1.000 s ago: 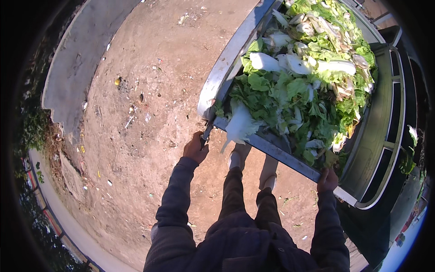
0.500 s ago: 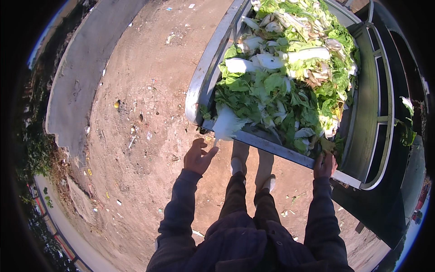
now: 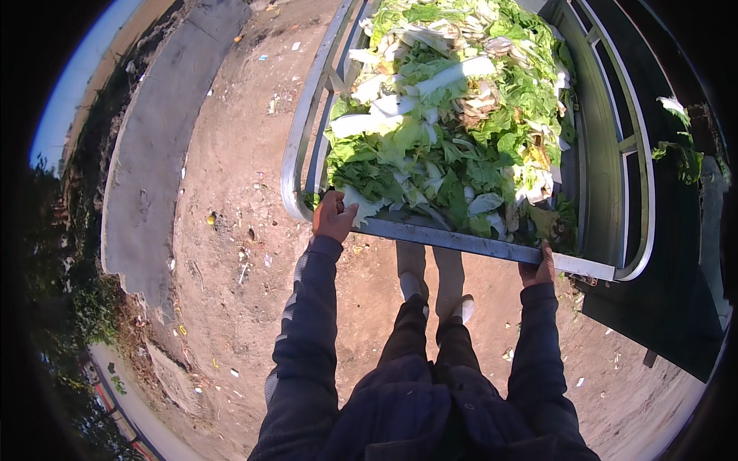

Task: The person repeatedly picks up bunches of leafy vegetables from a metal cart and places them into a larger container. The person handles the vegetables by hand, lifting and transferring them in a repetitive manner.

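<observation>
Stood on sunlit dirt ground, strewn with small litter. Had a long grey slab off to the left, well apart from the work. Faced the end of a metal bed, railed along both sides. Saw greens heaped inside the bed: white stalks and pale leaves on top, darker leaves toward the near end. Reached both arms to the metal panel across that end. Held it near its right end with the right hand, pinching the metal between raised thumb and folded fingers. Had the left hand at the opposite corner, fingers curled, thumb beside a pale leaf; could not tell whether its grip closed on metal or leaf. Saw a yellow scrap on the ground, left of the bed.
</observation>
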